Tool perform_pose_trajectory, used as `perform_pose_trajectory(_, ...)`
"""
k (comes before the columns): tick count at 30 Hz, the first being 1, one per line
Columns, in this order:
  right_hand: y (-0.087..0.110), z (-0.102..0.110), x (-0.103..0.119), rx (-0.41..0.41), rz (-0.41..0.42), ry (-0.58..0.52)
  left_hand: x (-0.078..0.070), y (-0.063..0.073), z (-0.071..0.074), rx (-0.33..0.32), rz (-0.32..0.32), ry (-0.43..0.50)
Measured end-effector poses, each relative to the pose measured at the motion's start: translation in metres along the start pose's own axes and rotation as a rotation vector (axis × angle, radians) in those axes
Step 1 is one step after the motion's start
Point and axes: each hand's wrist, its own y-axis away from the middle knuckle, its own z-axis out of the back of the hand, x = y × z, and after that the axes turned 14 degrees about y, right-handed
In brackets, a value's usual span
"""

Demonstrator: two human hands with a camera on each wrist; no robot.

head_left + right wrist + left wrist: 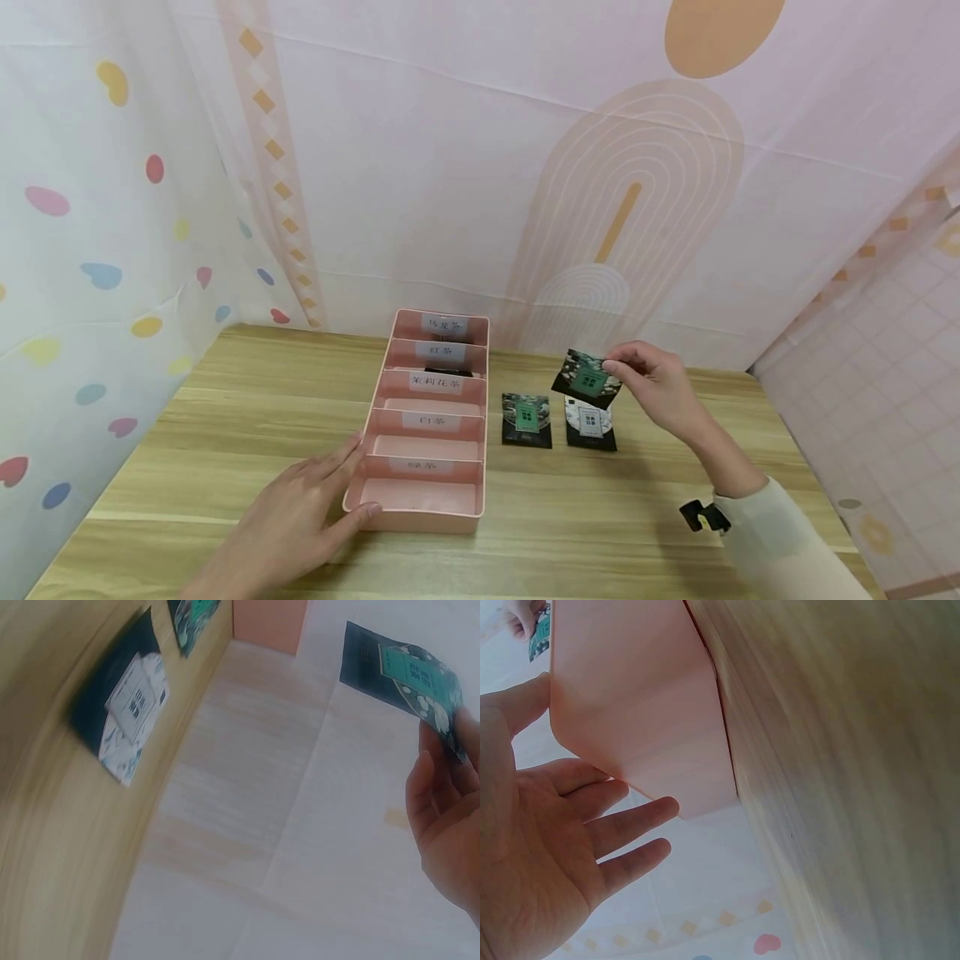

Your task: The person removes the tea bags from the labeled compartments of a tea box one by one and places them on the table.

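Right of the pink box (431, 522), its rear two slots (474, 330) seemingly filled, the right grip (658, 390) pinches a green-labelled tea sachet (583, 381), two more sachets (527, 423) remain, and the left grip (303, 504) touches the box, fingers spread.

The head view faces forward and down from above the pale wood-grain desk (247, 400); closer, sideways-turned wrist views look across it; all share the pink rectangular plastic box (429, 446).
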Motion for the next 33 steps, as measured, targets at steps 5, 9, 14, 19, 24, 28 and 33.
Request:
perform_pose_trajectory(5,0.004,0.006,-0.007,-0.040,-0.004,0.033,0.001,0.000,0.000,-0.004,-0.009,0.001)
perform_pose_trajectory(9,0.008,0.011,-0.013,-0.061,-0.010,0.039,0.000,-0.001,0.000,-0.005,-0.012,0.003)
perform_pose_trajectory(14,0.013,0.016,-0.019,-0.065,-0.022,0.048,-0.001,-0.001,0.000,-0.011,-0.012,0.006)
perform_pose_trajectory(19,0.017,0.021,-0.025,-0.060,-0.035,0.079,0.000,0.000,0.000,-0.019,-0.020,0.005)
perform_pose_trajectory(24,0.021,0.026,-0.032,-0.064,-0.055,0.114,0.000,0.001,0.000,-0.011,-0.008,0.005)
perform_pose_trajectory(28,0.024,0.030,-0.039,-0.058,-0.083,0.136,-0.001,0.000,0.001,-0.008,-0.007,0.006)
perform_pose_trajectory(33,0.027,0.033,-0.047,-0.041,-0.111,0.154,-0.001,0.000,0.001,-0.014,-0.018,0.002)
